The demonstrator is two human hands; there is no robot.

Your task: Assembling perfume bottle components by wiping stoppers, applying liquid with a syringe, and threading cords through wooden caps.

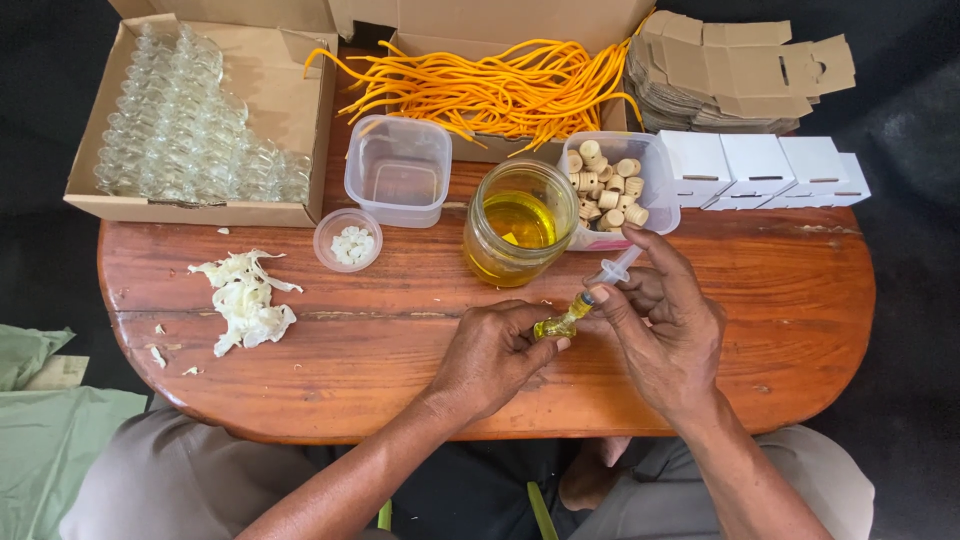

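My left hand [490, 355] grips a tiny glass bottle [556, 324] filled with yellow liquid, held low over the wooden table [380, 330]. A clear plastic syringe [612, 271] sits in my right hand [665, 325], its tip pushed into the bottle's mouth. Just behind both hands stands an open glass jar [518, 222] of yellow oil. A clear tub of small corks [610, 190] sits to the jar's right.
A cardboard box of empty small glass bottles [190, 130] is at back left. An empty clear tub [397, 170], a small dish of white bits [348, 240], a pile of white scraps [245, 298], orange cords [500, 90], flat cartons [730, 70] and white boxes [765, 165] surround.
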